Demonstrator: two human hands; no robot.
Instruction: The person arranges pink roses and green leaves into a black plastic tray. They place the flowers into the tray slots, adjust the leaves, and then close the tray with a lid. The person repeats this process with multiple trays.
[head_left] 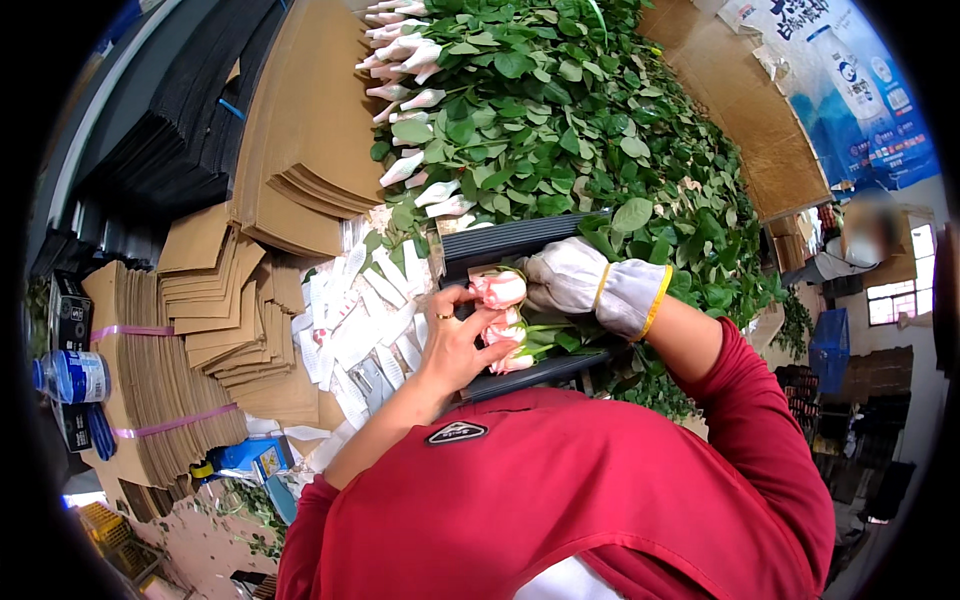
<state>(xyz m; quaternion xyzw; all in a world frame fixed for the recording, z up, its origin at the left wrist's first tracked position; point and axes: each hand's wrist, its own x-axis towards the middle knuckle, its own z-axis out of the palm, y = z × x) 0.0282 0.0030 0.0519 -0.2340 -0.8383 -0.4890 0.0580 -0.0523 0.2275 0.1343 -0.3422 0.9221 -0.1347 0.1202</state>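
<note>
Pink roses point(506, 357) being held by left hand point(453, 345), blooms point(497, 290) aimed left, axis left-right; right hand point(578, 280) grip being hidden, can't tell. Black tray point(515, 238) being flanked by cardboard point(140, 385) left, foliage point(560, 125) far.

We see a bright paned window point(892, 304) at far right, a pale wall point(932, 375) below it, a blue printed sheet point(868, 110) at upper right, a pinkish floor point(207, 550) at lower left, strewn with leaf scraps point(265, 546)
</note>
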